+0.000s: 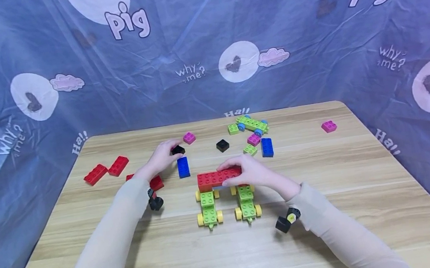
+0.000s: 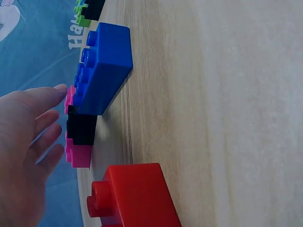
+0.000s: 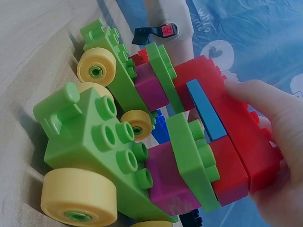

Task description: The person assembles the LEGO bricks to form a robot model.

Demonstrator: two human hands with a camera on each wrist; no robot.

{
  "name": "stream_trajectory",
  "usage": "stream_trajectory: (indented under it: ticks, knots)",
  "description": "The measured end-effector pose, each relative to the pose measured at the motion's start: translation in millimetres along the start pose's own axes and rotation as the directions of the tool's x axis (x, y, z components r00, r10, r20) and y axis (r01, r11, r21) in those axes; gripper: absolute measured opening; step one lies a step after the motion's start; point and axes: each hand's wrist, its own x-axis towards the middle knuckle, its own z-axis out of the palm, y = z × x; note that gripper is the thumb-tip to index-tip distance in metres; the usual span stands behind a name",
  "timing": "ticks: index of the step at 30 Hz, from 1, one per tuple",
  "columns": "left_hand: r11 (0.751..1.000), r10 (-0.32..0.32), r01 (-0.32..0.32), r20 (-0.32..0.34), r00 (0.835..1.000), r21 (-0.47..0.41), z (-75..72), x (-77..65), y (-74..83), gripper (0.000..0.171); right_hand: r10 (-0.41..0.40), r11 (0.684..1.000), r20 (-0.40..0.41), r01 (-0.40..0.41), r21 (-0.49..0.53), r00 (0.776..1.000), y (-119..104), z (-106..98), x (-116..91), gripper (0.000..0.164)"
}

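My left hand (image 1: 162, 157) reaches over a black brick (image 1: 177, 150); in the left wrist view its loosely bent fingers are apart from the black brick (image 2: 84, 126). Beside it are a pink brick (image 1: 189, 138) and a blue brick (image 1: 183, 167). My right hand (image 1: 250, 170) grips the red brick (image 1: 211, 179) on top of a built model. Two green wheeled bases (image 1: 209, 213) with yellow wheels carry it, side by side. Purple, green and red bricks are stacked between, and a thin blue piece (image 3: 206, 109) shows under the top red brick.
Several red bricks (image 1: 96, 174) lie at the left, partly behind the left forearm. Another black brick (image 1: 222, 145) is at the middle back. A green car base (image 1: 253, 124) with blue wheels, a blue brick (image 1: 267, 147) and small green and pink bricks lie right of it. One pink brick (image 1: 329, 126) is far right.
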Motion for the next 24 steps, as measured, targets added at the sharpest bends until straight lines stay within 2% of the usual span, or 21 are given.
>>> stream_trajectory:
  ticks: [6,12,17,24]
  knots:
    - [0.999,-0.027,0.026,0.034,0.999,0.030,2.0,3.3,-3.0,0.046,-0.004,1.000,-0.005,0.004,-0.004,1.000,0.6,0.3,-0.1,0.039]
    - [0.997,-0.039,0.037,0.035,0.999,0.069,2.8,4.4,-3.2,0.038,-0.004,1.000,-0.010,0.004,0.004,1.000,1.0,0.7,-0.2,0.039]
    - [0.994,-0.025,0.021,0.036,0.999,0.110,2.5,5.5,-2.7,0.034,-0.007,1.000,-0.009,0.007,0.006,1.000,1.9,1.4,-0.3,0.039]
    - [0.989,0.012,-0.019,0.043,0.999,0.145,1.8,7.2,-5.2,0.037,-0.017,1.000,-0.013,0.017,0.004,1.000,1.7,1.0,-0.4,0.039]
